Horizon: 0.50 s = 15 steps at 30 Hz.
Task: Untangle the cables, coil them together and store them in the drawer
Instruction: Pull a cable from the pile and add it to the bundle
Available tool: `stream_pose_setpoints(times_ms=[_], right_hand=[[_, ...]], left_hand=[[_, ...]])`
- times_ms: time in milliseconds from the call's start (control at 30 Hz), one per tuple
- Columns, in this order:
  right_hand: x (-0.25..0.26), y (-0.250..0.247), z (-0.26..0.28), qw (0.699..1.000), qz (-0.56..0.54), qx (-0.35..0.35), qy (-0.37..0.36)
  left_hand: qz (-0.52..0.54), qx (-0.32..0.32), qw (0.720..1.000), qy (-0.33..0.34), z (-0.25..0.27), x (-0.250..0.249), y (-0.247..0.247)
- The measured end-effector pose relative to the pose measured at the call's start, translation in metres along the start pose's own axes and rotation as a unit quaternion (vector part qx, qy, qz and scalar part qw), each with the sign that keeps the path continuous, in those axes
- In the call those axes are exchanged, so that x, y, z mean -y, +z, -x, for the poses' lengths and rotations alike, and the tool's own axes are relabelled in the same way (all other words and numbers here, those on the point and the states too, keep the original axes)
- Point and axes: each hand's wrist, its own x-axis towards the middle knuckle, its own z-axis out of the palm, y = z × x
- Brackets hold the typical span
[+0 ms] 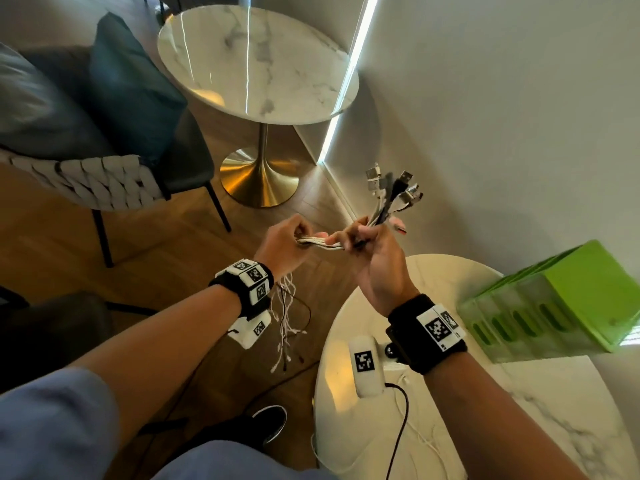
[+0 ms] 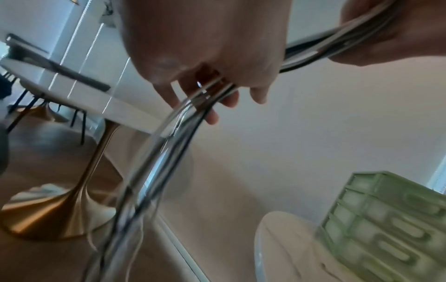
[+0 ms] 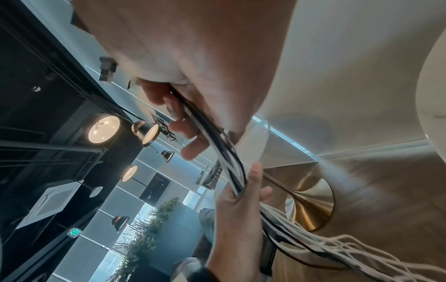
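A bundle of white and black cables (image 1: 320, 243) runs between both hands in mid-air. My right hand (image 1: 367, 242) grips the bundle near its plug ends (image 1: 391, 188), which fan out above the fist. My left hand (image 1: 291, 237) holds the same bundle a short way along, fingers curled round it. The loose tails (image 1: 287, 323) hang below the left wrist toward the floor. In the left wrist view the cables (image 2: 173, 137) arc down from the fingers (image 2: 212, 118). The right wrist view shows the cables (image 3: 224, 152) passing from one fist to the other. A green drawer unit (image 1: 568, 303) stands on the table at right.
The drawer unit sits on a white marble side table (image 1: 519, 410), where a thin white cable (image 1: 419, 434) lies. A larger round marble table (image 1: 256, 64) with a gold base stands ahead. A woven chair (image 1: 86, 181) with a dark cushion is at left. A wall runs along the right.
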Motion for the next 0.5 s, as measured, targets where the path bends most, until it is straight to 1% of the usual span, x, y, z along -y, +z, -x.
stream_pose_setpoints(times_ms=[33,67,100,133,167,233,267,333,400,467,500], right_hand=[[0.002,0.000,-0.001,1.000,-0.006,0.000,-0.005],[0.004,0.000,-0.002,1.000,-0.005,-0.002,-0.005],[0.006,-0.002,-0.003,1.000,0.007,-0.010,0.000],[0.007,-0.004,-0.004,0.999,0.030,-0.021,0.007],[0.007,-0.006,-0.003,0.998,0.051,-0.033,0.017],[0.003,-0.014,-0.001,0.995,0.073,-0.057,0.045],[0.001,-0.019,0.001,0.993,0.083,-0.064,0.058],[-0.003,-0.030,0.007,0.988,0.117,-0.070,0.073],[-0.003,-0.042,0.017,0.983,0.155,-0.055,0.077],[-0.006,-0.051,0.028,0.978,0.186,-0.045,0.079],[-0.008,-0.057,0.034,0.975,0.203,-0.048,0.079]], left_hand=[[0.013,0.043,0.998,-0.038,0.003,-0.001,0.002],[0.024,0.117,0.990,-0.076,0.007,-0.001,0.004],[0.030,0.205,0.973,-0.103,0.013,-0.003,0.005],[0.034,0.286,0.951,-0.115,0.019,-0.006,0.004],[0.024,0.353,0.929,-0.109,0.023,-0.006,0.005],[-0.010,0.443,0.893,-0.075,0.028,-0.007,0.007],[-0.032,0.470,0.880,-0.056,0.029,-0.007,0.009],[-0.047,0.495,0.867,-0.040,0.030,-0.009,0.008],[0.024,0.490,0.871,-0.022,0.029,-0.018,0.008],[0.120,0.464,0.878,-0.012,0.028,-0.042,0.009],[0.167,0.453,0.875,0.001,0.027,-0.055,0.013]])
